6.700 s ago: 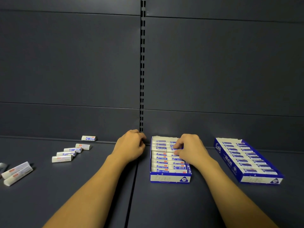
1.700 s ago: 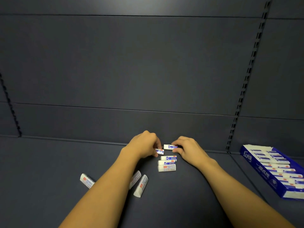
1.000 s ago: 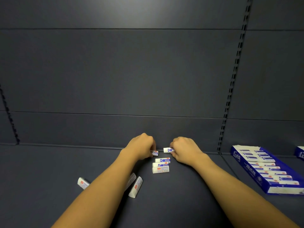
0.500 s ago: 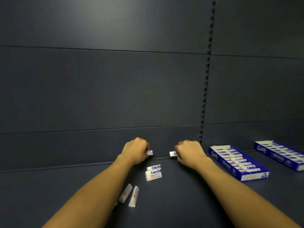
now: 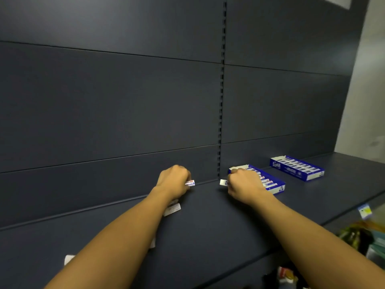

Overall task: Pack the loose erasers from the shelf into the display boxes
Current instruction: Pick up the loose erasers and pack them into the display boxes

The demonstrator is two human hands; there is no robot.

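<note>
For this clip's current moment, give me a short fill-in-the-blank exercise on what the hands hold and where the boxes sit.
1. Each hand grips one ____: the left hand and the right hand alike.
2. The number of blue display boxes on the shelf is ____.
3. The near display box lies partly hidden behind the ____ hand.
4. The far display box lies to the ____ of the near one.

Missing words: eraser; two; right; right

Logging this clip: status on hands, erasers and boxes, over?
Left hand grips one eraser; right hand grips another. Near display box beside the right hand, far box beyond. Loose eraser on shelf, nothing blocking.
</note>
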